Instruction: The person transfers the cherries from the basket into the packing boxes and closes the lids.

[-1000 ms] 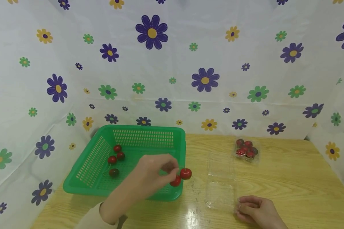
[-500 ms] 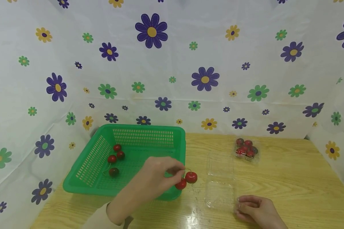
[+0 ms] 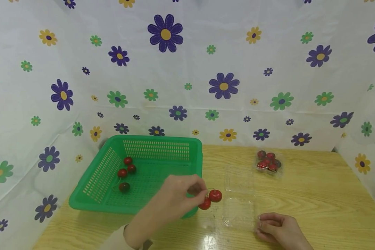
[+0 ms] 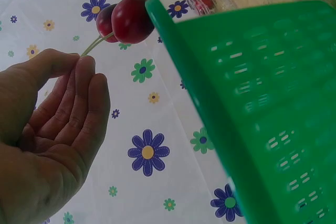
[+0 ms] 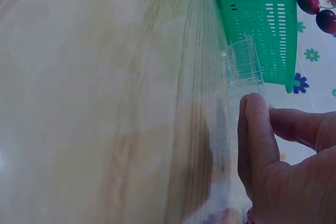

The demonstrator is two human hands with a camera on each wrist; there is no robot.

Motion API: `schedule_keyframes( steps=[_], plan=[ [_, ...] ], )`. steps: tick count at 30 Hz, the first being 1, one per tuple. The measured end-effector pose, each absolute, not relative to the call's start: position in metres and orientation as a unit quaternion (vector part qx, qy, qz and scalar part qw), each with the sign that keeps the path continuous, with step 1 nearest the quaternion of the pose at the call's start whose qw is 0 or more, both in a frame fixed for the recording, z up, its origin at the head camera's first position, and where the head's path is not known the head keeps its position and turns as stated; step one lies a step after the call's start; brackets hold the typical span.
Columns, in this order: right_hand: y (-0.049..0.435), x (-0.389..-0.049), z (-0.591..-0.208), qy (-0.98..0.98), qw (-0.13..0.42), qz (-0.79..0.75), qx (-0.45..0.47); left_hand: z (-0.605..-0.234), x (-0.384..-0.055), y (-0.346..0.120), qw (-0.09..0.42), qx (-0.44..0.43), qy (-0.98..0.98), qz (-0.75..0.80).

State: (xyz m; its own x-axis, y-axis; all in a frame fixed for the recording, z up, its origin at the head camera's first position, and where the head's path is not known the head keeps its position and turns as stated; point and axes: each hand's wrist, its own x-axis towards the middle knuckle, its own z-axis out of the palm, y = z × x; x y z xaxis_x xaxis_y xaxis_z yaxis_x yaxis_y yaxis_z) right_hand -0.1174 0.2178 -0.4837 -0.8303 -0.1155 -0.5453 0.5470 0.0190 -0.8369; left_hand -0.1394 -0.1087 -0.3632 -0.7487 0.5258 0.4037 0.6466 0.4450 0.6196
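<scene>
Two red cherries, one at the right (image 3: pixel 215 196) and one lower (image 3: pixel 205 203), hang by their joined stems from my left hand (image 3: pixel 182 194). Thumb and forefinger pinch the green stems (image 4: pixel 94 44), as the left wrist view shows. The hand is over the right front corner of a green basket (image 3: pixel 81 194); the cherries hang just past its rim. To their right lies an open clear plastic box (image 3: pixel 239 212), its two halves spread on the table. My right hand (image 3: pixel 281 229) rests at the box's near right edge, fingers fairly straight; whether they touch it is hard to tell.
Several cherries (image 3: pixel 124 187) lie in the left part of the basket. A closed clear box packed with cherries (image 3: pixel 268 162) stands at the back right of the wooden table (image 3: pixel 315 194). A flowered cloth (image 3: pixel 187 62) hangs behind and at both sides.
My left hand has carried the two cherries rightward and slightly toward me, from above the basket's edge to just beside the clear box. The right hand has stayed in place.
</scene>
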Motion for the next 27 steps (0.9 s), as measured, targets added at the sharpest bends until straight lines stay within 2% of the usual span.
schedule_keyframes(
  steps=[12,27],
  plan=[
    [0.217,-0.117,-0.485,0.676,0.246,-0.676,0.161,-0.372,-0.132,-0.096,0.040,-0.324,-0.842,-0.430],
    [0.210,-0.119,-0.485,0.688,0.229,-0.660,0.196,-0.380,-0.122,-0.072,0.023,-0.306,-0.838,-0.452]
  ],
)
